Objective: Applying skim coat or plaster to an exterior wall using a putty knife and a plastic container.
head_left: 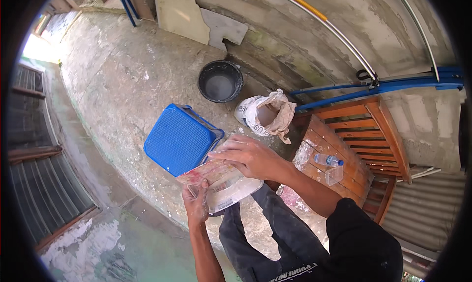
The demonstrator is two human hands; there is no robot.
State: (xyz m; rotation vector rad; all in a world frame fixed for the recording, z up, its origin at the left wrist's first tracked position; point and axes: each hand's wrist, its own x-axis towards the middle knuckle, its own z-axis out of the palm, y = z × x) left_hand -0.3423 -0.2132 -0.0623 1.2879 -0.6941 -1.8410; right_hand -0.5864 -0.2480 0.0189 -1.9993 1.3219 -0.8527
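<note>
My left hand is closed on a thin flat board with pink and red stains, its thumb on the near face. The board is tilted over a white plastic tub in front of my legs. My right hand is at the board's far right edge, fingers bent and pressed together. Whatever that hand grips, if anything, is hidden. Pale powder or paste coats the fingers of both hands. Just beyond the board stands a blue plastic stool.
A black basin and an open paper sack stand on the concrete floor ahead. To the right, a wooden bench holds a water bottle and a clear container. Louvred windows line the left wall; blue pipes run along the right.
</note>
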